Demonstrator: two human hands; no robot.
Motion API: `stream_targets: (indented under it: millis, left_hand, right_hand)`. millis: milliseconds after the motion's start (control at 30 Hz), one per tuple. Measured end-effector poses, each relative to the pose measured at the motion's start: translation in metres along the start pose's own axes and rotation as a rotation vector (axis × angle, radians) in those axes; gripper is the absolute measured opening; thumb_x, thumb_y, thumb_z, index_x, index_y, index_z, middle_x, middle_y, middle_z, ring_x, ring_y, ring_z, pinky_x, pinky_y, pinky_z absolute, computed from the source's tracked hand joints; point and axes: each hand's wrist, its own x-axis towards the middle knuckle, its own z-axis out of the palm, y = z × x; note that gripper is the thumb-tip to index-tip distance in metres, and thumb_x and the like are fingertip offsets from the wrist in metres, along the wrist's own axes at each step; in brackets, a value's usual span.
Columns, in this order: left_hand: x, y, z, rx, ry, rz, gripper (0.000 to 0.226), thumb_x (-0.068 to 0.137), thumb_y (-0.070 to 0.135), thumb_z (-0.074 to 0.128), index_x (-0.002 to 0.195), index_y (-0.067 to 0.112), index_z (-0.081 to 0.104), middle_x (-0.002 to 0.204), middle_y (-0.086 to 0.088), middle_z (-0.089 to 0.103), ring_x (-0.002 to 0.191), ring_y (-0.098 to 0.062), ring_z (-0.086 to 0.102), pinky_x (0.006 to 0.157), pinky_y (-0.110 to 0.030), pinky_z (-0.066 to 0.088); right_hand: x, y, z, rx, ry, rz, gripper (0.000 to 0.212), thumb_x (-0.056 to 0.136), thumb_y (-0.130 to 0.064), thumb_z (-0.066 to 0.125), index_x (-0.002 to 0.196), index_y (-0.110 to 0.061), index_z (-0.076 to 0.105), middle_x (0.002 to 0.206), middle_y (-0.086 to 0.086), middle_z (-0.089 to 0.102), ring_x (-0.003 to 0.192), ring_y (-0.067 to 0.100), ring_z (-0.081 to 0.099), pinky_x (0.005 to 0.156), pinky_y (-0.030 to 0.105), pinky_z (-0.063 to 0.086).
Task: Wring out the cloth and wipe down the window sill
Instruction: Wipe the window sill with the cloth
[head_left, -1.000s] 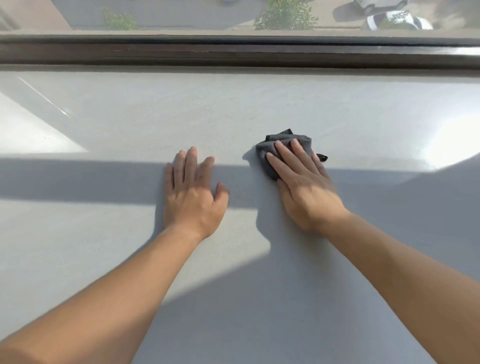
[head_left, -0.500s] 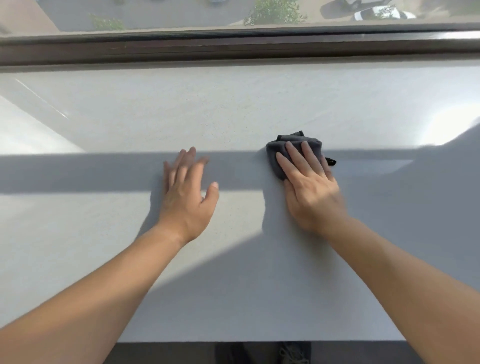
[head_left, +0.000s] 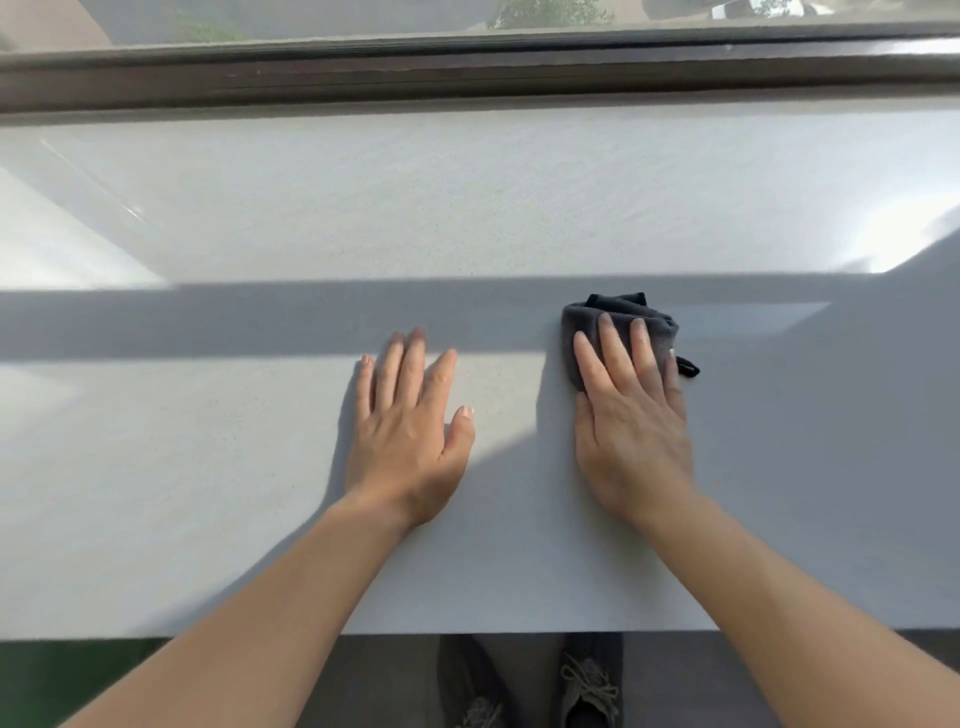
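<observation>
Head view, the only one. Wide pale window sill (head_left: 260, 467) runs left to right below a dark window frame (head_left: 467, 78); a band of shadow crosses its middle.

Right hand (head_left: 631, 426): flat, fingers (head_left: 613, 353) extended and close together, palm down on a bunched dark grey cloth (head_left: 618, 317). No curl around it, so it is pressing, not gripping. Cloth lies under the fingertips and pokes out ahead of them, toward the frame; a small dark tag (head_left: 688, 366) sticks out at its right edge.

Left hand (head_left: 410, 431): open, flat on bare sill, holding nothing, apparently a brace. Well apart from the cloth, to its left.

Key relation: cloth sits ahead of the right hand's palm, on the right half of the sill, at the shadow band. The right hand is the one on it; the left is not touching it. Unwiped-looking sill extends far to both sides and toward the frame, so the stroke can run sideways along the sill's long axis or forward. Judged: wringing done, wiping in hand.
</observation>
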Motion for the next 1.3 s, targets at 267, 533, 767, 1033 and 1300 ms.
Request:
stream_targets:
  millis: [267,533,767,1033,1300]
  left_hand:
    - [-0.004,-0.007,-0.004,-0.127,0.043,0.009,0.068,0.090,0.043,0.018,0.153,0.022,0.036,0.167,-0.004,0.014,0.153,-0.015,0.001,0.123,-0.041,-0.008]
    - [-0.006,-0.003,0.001,-0.115,0.018,-0.018,0.070,0.089,0.047,0.018,0.153,0.024,0.032,0.167,-0.003,0.009,0.153,-0.013,-0.003,0.121,-0.036,-0.014]
    - [-0.013,-0.009,0.002,-0.096,-0.006,-0.016,0.066,0.092,0.047,0.021,0.154,0.027,0.028,0.168,0.000,0.005,0.152,-0.009,-0.008,0.121,-0.036,-0.015]
    - [-0.016,0.000,0.000,-0.111,-0.002,-0.091,0.065,0.091,0.048,0.025,0.151,0.025,0.032,0.167,-0.005,0.007,0.152,-0.011,-0.007,0.121,-0.038,-0.015]
    - [-0.020,0.068,0.019,-0.153,0.095,0.018,0.058,0.093,0.038,0.032,0.145,0.015,0.044,0.164,-0.013,0.020,0.153,-0.025,0.008,0.123,-0.038,-0.008]
  right_hand:
    - [-0.068,-0.003,0.016,-0.038,-0.041,-0.388,0.062,0.093,-0.023,0.043,0.154,-0.023,0.037,0.165,-0.002,0.025,0.155,0.021,0.010,0.124,0.049,0.012]
    - [-0.125,-0.045,0.026,0.022,-0.013,-0.293,0.063,0.095,-0.026,0.049,0.156,-0.019,0.033,0.167,0.003,0.020,0.155,0.028,0.006,0.122,0.057,0.016]
    - [-0.125,0.013,0.006,-0.014,-0.018,-0.249,0.059,0.095,-0.021,0.047,0.154,-0.021,0.038,0.165,-0.001,0.023,0.155,0.023,0.011,0.123,0.052,0.017]
    - [-0.165,0.007,0.015,-0.016,-0.018,-0.341,0.058,0.097,-0.024,0.044,0.154,-0.017,0.036,0.166,0.004,0.021,0.155,0.028,0.009,0.122,0.056,0.016]
    - [-0.112,0.111,-0.033,-0.013,-0.012,0.053,0.058,0.099,-0.026,0.036,0.156,-0.020,0.032,0.167,-0.004,0.015,0.155,0.020,0.003,0.125,0.044,0.002]
